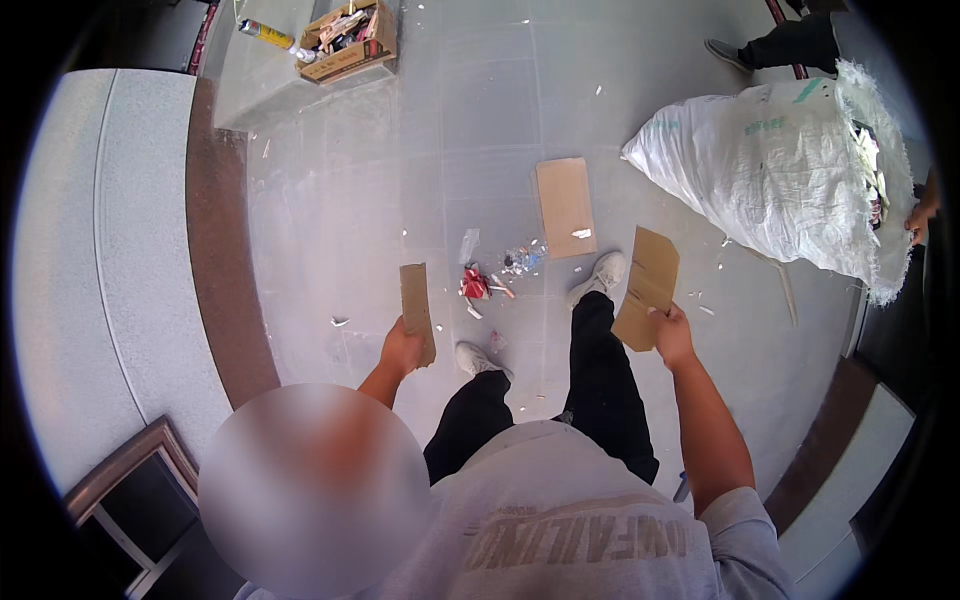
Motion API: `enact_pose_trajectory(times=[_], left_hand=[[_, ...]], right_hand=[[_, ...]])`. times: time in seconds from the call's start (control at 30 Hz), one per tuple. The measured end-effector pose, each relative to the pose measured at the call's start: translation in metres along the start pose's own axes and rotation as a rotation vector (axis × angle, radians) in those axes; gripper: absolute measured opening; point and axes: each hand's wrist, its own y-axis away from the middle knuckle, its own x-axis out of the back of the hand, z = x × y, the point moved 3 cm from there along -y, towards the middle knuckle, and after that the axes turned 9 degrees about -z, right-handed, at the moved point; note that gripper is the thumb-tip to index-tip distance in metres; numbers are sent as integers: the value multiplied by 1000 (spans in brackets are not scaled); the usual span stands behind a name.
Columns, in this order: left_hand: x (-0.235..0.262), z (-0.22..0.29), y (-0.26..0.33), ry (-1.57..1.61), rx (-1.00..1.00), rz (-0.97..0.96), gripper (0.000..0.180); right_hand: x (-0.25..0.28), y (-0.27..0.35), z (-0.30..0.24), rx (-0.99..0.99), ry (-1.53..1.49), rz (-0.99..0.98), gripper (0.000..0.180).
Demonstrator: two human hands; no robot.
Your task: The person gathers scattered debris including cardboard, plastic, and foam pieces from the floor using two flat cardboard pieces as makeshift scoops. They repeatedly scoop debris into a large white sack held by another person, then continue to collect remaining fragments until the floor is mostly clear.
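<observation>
My left hand [402,347] is closed around a narrow strip of brown cardboard [416,310], held upright. In my right hand [672,333] is a wider, creased piece of brown cardboard [650,280], gripped near its lower edge. On the floor between and beyond my hands lies a small heap of litter [522,260], with a crumpled red packet [475,283] and white scraps around it. Just past my right shoe rests a flat cardboard sheet [564,205] with a white scrap on it.
A large white woven sack [755,170] lies at the right, its mouth held by another person's hand [920,215]. At the far left, a cardboard box [350,55] of odds and ends sits on a ledge beside a yellow spray can [268,35]. A framed pane [150,490] leans near left.
</observation>
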Motion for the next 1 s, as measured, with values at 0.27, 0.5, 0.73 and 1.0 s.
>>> enact_pose_trajectory(times=[0.27,0.5,0.73,1.0], left_hand=[[-94,-236,-121,314,239,49,57],[-214,-380,-333,284,404,322,68],[-279,-316,-394,32,414,292,90],[-298,-225,-427,79,104,161,92]], right_hand=[[-149,-202,203,-37,766,-115,44],[-283,-375,283,-46,1182,-60,63],[-326,-392,327,67,1359,56,72],[-372,-359,344,5,1053,-235,71]])
